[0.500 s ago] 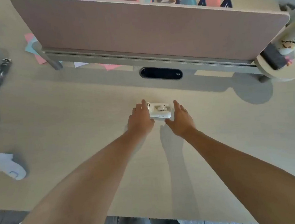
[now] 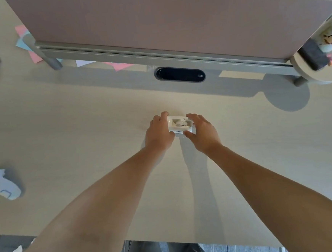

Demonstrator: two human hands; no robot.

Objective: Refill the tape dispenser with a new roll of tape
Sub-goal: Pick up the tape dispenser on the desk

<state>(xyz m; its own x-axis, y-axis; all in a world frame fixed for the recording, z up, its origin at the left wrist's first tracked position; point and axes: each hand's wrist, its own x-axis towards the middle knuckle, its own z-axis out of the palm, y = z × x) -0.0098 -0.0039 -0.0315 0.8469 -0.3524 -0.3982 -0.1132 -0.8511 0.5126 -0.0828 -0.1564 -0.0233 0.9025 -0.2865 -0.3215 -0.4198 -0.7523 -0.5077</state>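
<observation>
Our fingers (image 2: 192,116) close around the tape dispenser (image 2: 180,125) from both sides: the left hand (image 2: 158,133) grips its 9 o'clock end, the right hand (image 2: 203,131) curls over its 3 o'clock end with the thumb pressed to the near face. Both hands are grasping it, neither one slack. The dispenser sits on the bench (image 2: 102,131) at about the middle, just at 6 o'clock from the dark oval slot (image 2: 180,77). We judge this the opening step: steadying the body to get at the spool. Next we need one hand to hold firm while the other lifts the hub out. The dispenser is small, white, boxy, open on top, with a pale round hub inside; we cannot tell whether any tape is on it. No new roll is visible.
</observation>
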